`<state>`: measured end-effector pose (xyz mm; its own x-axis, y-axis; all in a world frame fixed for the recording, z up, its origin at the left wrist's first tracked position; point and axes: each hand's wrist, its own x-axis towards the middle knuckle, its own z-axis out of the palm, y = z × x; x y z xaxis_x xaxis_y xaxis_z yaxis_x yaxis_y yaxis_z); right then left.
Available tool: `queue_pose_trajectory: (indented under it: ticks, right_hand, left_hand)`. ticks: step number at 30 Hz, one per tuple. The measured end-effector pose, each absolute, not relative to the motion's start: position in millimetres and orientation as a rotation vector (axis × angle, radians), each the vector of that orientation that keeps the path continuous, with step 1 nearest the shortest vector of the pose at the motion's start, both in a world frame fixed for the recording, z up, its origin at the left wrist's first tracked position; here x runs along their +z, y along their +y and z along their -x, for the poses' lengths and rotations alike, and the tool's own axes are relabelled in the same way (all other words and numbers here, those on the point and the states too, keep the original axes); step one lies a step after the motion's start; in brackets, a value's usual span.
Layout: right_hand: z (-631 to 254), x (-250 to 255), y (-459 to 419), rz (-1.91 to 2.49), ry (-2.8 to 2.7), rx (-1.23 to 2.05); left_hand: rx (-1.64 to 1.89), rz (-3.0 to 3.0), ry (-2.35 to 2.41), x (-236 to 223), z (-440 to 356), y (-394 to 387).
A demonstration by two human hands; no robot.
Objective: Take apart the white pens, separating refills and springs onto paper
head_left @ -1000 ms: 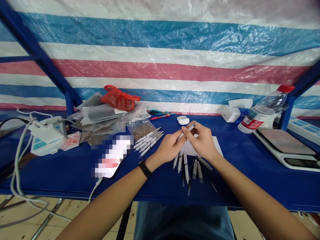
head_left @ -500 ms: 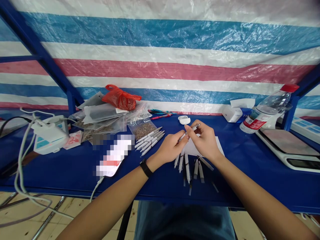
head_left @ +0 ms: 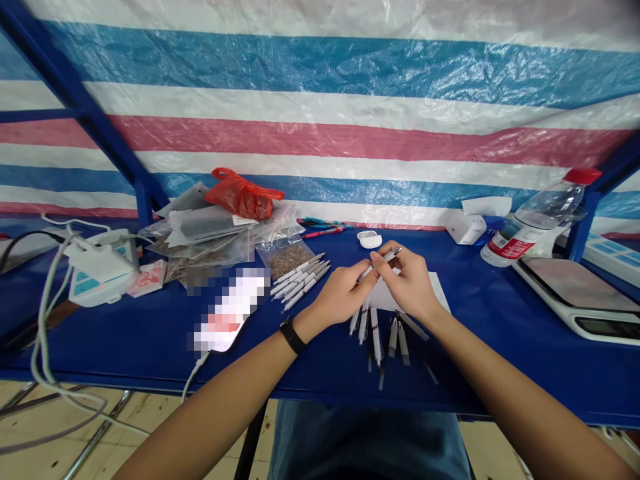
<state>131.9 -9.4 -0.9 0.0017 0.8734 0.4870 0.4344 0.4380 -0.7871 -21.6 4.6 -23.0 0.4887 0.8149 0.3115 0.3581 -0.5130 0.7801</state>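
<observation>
I watch from far off through the head camera. Two bare hands are up over a blue table, close together. They both hold one white pen. The right hand pinches it with its thumb and first finger, firm and not letting go. The left hand holds the low end of the pen in its fingers, so this hand is closed on it too. The pen lies on a slant, with its low end by the left hand and its high end poking out past the right hand, up and to the right. The right hand is the one nearer that free end. I can't see the low tip, because fingers cover it.

Under the right hand is a white sheet of paper. Just below the hands lie more white pens and thin dark bits. To the left, a neat bunch of white pens sits beside a clear bag of brown bits. A small white round case sits behind the hands.
</observation>
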Motion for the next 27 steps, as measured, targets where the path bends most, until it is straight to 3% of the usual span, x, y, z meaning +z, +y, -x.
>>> queue_pose_trajectory:
  ticks: [27]
  right_hand:
    - [-132.0,-2.5,-9.5,1.199,-1.618,0.513]
  left_hand:
    - [0.920,-2.092,0.936,-24.8,22.6,5.7]
